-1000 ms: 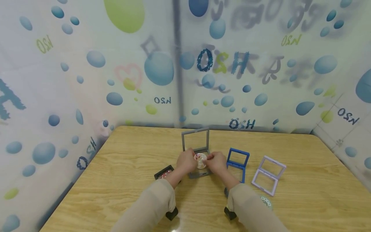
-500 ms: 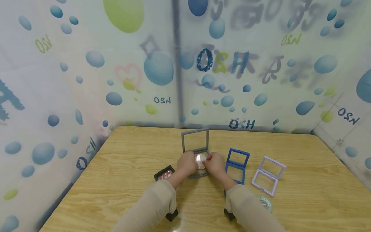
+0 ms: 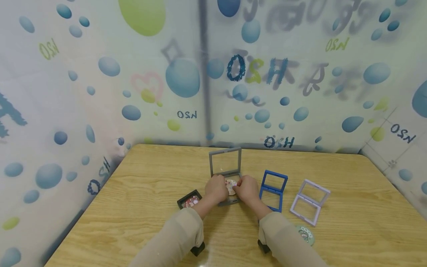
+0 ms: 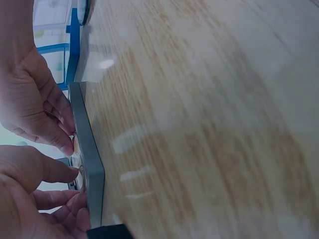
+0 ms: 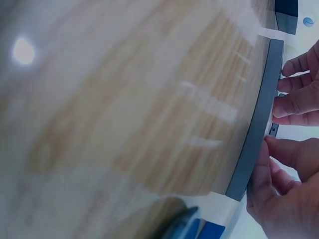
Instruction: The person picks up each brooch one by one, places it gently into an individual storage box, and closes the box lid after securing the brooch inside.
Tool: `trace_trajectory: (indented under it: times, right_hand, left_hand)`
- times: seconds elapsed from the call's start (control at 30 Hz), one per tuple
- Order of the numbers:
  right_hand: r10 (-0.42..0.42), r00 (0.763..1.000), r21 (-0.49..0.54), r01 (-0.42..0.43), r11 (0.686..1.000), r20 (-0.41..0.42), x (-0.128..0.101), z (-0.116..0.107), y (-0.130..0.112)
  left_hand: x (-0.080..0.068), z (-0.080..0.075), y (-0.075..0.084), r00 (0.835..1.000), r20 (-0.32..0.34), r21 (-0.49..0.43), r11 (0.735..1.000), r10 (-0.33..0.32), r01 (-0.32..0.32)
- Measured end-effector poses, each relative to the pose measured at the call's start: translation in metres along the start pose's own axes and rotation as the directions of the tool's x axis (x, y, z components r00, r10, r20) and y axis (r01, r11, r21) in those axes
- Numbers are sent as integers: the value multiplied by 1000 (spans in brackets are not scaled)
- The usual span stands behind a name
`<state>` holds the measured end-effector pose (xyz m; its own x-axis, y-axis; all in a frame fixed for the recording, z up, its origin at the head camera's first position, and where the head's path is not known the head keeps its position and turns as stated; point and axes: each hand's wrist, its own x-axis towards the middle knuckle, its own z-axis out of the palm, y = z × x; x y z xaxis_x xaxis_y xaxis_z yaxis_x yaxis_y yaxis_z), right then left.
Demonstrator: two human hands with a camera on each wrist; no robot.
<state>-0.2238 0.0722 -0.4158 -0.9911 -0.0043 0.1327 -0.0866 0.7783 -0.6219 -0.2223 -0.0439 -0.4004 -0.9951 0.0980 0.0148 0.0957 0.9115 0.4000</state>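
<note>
A grey hinged display frame (image 3: 225,173) stands unfolded on the table, its lid raised at the back and its lower half flat. Over that lower half is a small round whitish disc (image 3: 231,187) with a coloured pattern. My left hand (image 3: 215,188) holds the disc at its left edge, thumb (image 4: 67,172) on its face in the left wrist view. From the other side my right hand (image 3: 248,191) pinches the right edge between thumb and fingers. The fingers partly hide the disc and the frame's sides.
Left of the hands lies a black case (image 3: 189,200) with a reddish item inside. To the right are an unfolded blue frame (image 3: 272,190), an unfolded lilac frame (image 3: 309,201) and a green round patterned piece (image 3: 305,235). A printed curtain (image 3: 160,74) hangs behind the table.
Both hands have shifted slightly towards me with the disc, whose tilt changed: a bright glare on it half a second ago is gone. The frames stay put.
</note>
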Motion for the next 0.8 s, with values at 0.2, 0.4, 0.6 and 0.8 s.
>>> trace_trajectory:
  times: [0.2, 0.4, 0.6, 0.8]
  right_hand:
    - [-9, 1000, 0, 9, 1000, 8, 0, -2, -1]
    - [-12, 1000, -10, 12, 1000, 23, 2, -4, 0]
    - [-77, 996, -72, 80, 994, 39, 1, -12, 1]
    - [-45, 989, -81, 57, 995, 142, -5, -30, -1]
  left_hand:
    - [-1, 2, 0, 1000, -28, 13, 1000, 6, -6]
    - [1, 4, 0, 1000, -27, -8, 1000, -15, 14]
    - [2, 2, -8, 996, -86, -59, 998, -39, 34]
    - [3, -16, -24, 993, -108, -149, 988, -54, 38]
